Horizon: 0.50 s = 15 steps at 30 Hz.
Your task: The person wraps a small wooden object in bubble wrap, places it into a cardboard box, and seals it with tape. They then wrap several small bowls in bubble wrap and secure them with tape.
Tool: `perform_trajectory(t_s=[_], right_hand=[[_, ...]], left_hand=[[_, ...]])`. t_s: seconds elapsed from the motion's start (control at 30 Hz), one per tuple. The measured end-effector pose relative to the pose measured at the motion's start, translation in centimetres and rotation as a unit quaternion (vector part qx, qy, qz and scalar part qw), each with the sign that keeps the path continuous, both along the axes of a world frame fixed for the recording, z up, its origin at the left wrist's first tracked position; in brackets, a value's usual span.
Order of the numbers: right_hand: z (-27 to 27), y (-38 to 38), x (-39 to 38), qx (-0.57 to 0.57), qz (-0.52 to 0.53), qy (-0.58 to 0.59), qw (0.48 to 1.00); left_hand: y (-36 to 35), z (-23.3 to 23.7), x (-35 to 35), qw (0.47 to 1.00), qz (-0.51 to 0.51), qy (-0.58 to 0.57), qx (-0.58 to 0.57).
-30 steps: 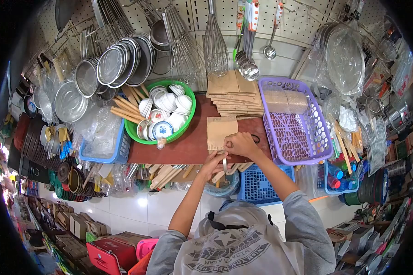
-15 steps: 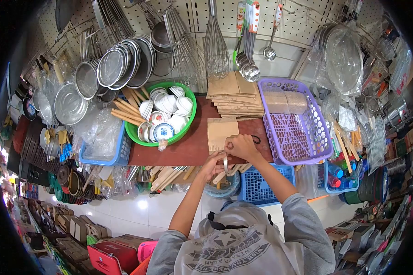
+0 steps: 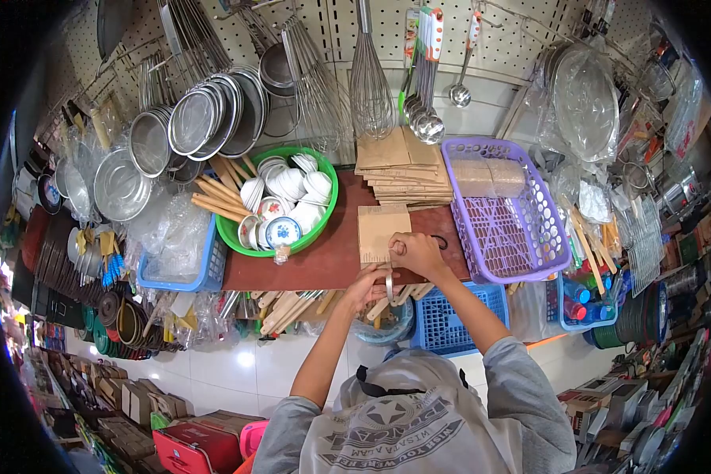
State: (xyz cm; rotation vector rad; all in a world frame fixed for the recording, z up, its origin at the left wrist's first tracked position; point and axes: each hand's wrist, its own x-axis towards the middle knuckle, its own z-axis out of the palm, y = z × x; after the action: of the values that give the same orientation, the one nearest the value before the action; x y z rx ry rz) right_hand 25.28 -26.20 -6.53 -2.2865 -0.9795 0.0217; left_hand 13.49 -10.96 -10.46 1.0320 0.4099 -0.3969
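A flat piece of brown cardboard [image 3: 381,229] lies near the front edge of the red-brown table [image 3: 344,213]. My left hand [image 3: 363,287] is at its near edge, fingers closed around a narrow ring that looks like a roll of tape [image 3: 389,286]. Just above and to the right, my right hand [image 3: 420,255] is curled shut over the lower right corner of the cardboard. What its fingers pinch is hidden. Beside that hand, a black loop [image 3: 441,242] like a scissor handle shows on the table.
Behind the cardboard stands a stack of brown cardboard pieces [image 3: 407,170]. A green basin [image 3: 330,201] with white spoons and small bowls is at left, a purple basket [image 3: 557,253] at right. Whisks [image 3: 371,87], strainers and ladles [image 3: 426,126] hang above. A blue crate [image 3: 458,320] sits below the edge.
The view has shifted very slightly. Both hands keep almost the same pose and place by the cardboard.
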Motion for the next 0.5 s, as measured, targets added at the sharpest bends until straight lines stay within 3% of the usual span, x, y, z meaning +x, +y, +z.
perform_trajectory(t_s=[0.07,0.27,0.5], right_hand=[[0.5,-0.1,-0.4,0.019,-0.004,0.004,1.000],[-0.2,-2.2,-0.3,0.047,0.120,-0.143,0.981],[-1.9,-2.4,-0.4,-0.031,0.112,-0.279,0.953]], left_hand=[[0.1,0.1,0.1,1.000,-0.003,0.000,0.001],[0.8,1.0,0.0,1.000,-0.003,0.001,0.000],[1.3,0.8,-0.2,1.000,-0.009,-0.004,0.011]])
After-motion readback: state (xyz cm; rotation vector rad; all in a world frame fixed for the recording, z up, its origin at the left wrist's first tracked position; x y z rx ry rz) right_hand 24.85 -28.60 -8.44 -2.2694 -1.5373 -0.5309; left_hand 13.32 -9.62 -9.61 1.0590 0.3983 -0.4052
